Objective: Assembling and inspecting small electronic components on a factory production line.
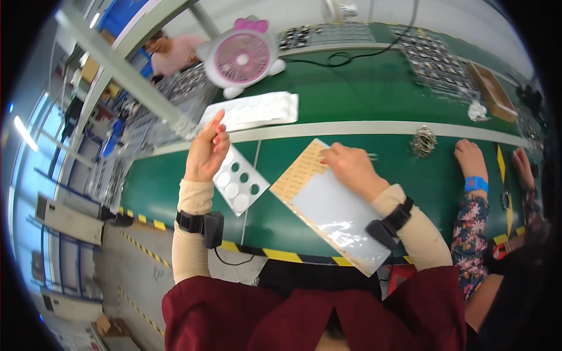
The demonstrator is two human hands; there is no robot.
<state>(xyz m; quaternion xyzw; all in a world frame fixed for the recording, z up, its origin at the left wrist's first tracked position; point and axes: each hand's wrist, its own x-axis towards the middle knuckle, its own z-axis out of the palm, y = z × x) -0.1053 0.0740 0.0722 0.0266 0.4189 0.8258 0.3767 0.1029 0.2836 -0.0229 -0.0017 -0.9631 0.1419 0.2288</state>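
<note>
My left hand (209, 149) is raised with its fingers curled and fingertips pinched together; whatever they hold is too small to make out. Close beside it, a white sheet of round stickers (233, 188) lies on the green table, several circles gone and green showing through. My right hand (351, 169) bends its fingertips down onto the upper part of a flat sheet (336, 210) with yellow printed strips and a glossy clear cover. Its fingers are closed, and what they pinch is hidden. A slim grey two-pronged piece (373, 157) shows just behind the knuckles.
A stack of white sticker sheets (257, 111) lies beyond my left hand, near a pink-and-white fan (241, 57). A metal ring-shaped bundle (423, 141) sits right of centre. A co-worker's hand (470, 158) rests at the right. Trays of small parts (436, 61) and a cardboard box (492, 93) stand farther back.
</note>
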